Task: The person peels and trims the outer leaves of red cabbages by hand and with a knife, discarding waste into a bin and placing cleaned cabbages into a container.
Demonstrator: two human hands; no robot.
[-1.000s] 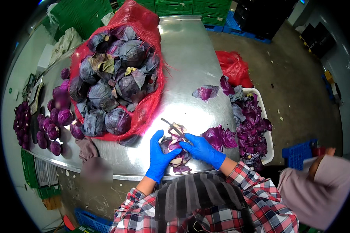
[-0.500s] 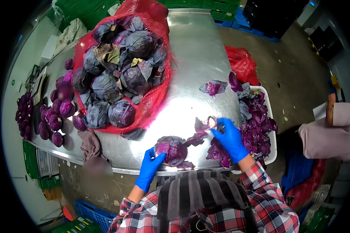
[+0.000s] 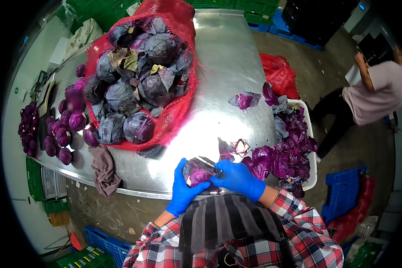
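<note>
A red cabbage rests at the near edge of the steel table, between my two blue-gloved hands. My left hand wraps round its left side, thumb across the front. From the right, my right hand closes on the cabbage's edge, its fingertips partly hidden. Along the top runs a thin pale strip I cannot make out. Just beyond lie a cut stump piece and torn leaves. More loose purple leaves spread right of them, toward the heaped white tub.
A red mesh sack of untrimmed cabbages lies open at the back left. Several trimmed heads sit left of it, near a cloth. One leaf lies farther back. Another person stands at the right.
My right hand has let go of the stump piece, now on the table, and come left onto the cabbage. My left hand has shifted slightly right. The other person has moved farther back.
</note>
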